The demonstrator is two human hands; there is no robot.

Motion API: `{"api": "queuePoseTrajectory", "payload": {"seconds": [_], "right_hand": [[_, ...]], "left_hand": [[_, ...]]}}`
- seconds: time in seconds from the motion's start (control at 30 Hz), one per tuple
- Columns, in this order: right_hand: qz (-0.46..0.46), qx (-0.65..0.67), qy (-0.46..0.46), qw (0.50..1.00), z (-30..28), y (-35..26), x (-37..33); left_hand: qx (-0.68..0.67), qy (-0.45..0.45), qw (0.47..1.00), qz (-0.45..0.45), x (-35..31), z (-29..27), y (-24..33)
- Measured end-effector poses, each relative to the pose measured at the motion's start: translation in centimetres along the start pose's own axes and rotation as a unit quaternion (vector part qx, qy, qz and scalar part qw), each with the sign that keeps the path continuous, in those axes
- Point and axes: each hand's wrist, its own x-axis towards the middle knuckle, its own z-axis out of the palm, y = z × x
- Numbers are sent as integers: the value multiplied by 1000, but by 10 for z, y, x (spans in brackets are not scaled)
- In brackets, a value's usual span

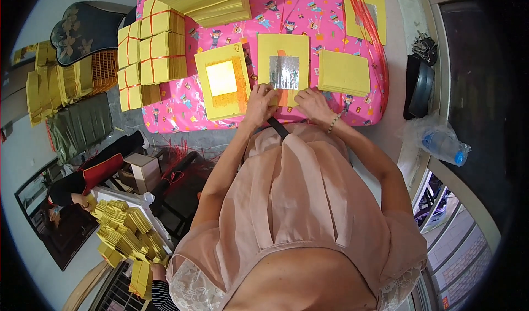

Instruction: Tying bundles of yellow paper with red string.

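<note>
- Biggest thing first: the pink cloth (330, 13) covers the whole table, and everything being worked on sits on it.
- Tall yellow stack (195, 0) at the far edge, and next to it tied bundles (151, 52) strapped with red ribbon. Those look like finished packs to me.
- Gold-foil pile (221, 80) sits just left of the hands, plain pile (344, 72) just right, and one more sheet (365, 13) lies further back under loose red ribbon (369, 30).
- The piece in hand is the silver sheet (284, 66), dead centre at the near edge of the table, right in front of the person.
- Left hand (260, 104) is bent down on the sheet's near-left corner, fingers curled and pinching at the edge as far as I can make out.
- Right hand (312, 103) rests on the near-right edge, fingers pressed flat-ish on the paper; can't tell whether it's really grasping or just holding it down.
- My read: the step is peeling or folding one sheet off the middle pile. The next move would need a clean pinch on a single sheet so two don't come up together.
- Containers: a cardboard box (144, 170) on the floor to the left, contents not visible. A clear bag (441, 143) on the right ledge holds a blue-capped bottle.
- Lower left, another person sorts folded yellow papers (129, 236) on a white tray.
</note>
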Motion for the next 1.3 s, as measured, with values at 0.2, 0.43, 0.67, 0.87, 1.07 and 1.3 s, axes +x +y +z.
{"api": "queuePoseTrajectory", "payload": {"seconds": [0.2,0.43,0.67,0.87,1.07,1.3], "right_hand": [[15,48,21,998,1,6,0],[90,115,36,989,-4,6,6],[153,144,22,977,-3,6,7],[169,160,27,972,-4,7,8],[180,164,22,970,-4,7,11],[198,169,8,965,-7,5,12]], "left_hand": [[-30,-16,999,-23,-3,-4,-2],[-32,-7,999,-32,-5,-8,2],[-55,-4,998,-30,-8,-7,-4],[-76,-3,996,-36,-5,-7,-9],[-65,-9,997,-33,-3,-9,-11],[-43,-11,998,-36,-1,-11,-8]]}}
